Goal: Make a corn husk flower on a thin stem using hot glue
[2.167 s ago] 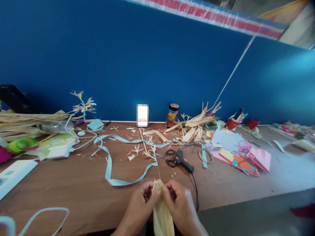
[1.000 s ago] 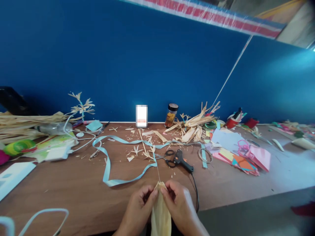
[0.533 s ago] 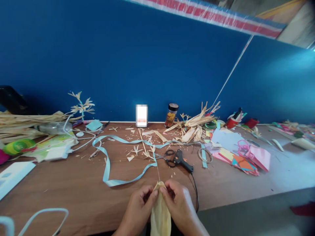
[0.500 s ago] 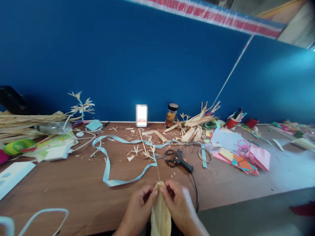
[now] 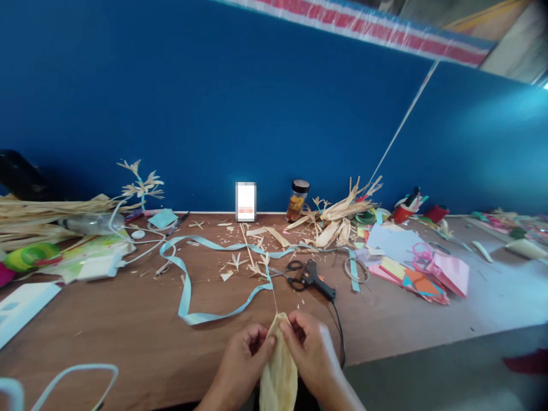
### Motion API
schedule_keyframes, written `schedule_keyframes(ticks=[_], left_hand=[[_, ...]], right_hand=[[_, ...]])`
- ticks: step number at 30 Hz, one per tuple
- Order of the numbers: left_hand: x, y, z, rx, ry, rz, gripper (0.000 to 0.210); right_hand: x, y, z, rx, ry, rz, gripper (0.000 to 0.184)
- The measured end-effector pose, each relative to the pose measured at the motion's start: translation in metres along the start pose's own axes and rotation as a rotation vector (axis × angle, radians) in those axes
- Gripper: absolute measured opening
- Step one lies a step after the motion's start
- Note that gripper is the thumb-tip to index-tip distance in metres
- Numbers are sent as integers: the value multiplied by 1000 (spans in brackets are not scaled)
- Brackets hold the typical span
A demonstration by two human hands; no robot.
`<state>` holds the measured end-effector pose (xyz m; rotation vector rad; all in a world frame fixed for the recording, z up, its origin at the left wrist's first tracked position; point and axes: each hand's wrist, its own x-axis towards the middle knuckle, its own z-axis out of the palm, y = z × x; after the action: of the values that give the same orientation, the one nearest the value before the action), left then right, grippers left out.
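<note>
A loop of light blue ribbon [image 5: 185, 288] lies on the table [image 5: 141, 325] at left. Next, the left hand [image 5: 245, 357] has its fingers pinched on one edge of a pale husk [image 5: 279, 374], which runs toward the person between both hands. The right hand [image 5: 314, 347] pinches the opposite edge, with a black glue gun [image 5: 317, 280] beyond it and coloured papers [image 5: 396, 244] farther right.
</note>
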<state>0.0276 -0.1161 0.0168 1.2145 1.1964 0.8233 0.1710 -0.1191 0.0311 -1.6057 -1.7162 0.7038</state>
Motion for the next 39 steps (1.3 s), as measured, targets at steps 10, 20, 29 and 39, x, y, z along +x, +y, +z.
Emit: schedule_keyframes(ticks=[10, 20, 29, 39], left_hand=[[3, -6, -2, -130, 79, -35, 31], [1, 0, -2, -160, -111, -73, 29], [3, -2, -2, 25, -28, -44, 31], [-1, 4, 5, -93, -128, -21, 32]], right_hand=[[-1, -4, -3, 127, -95, 7, 20], [8, -4, -9, 116, 16, 34, 17], [14, 5, -20, 162, 87, 31, 16], [13, 13, -16, 7, 231, 3, 14]])
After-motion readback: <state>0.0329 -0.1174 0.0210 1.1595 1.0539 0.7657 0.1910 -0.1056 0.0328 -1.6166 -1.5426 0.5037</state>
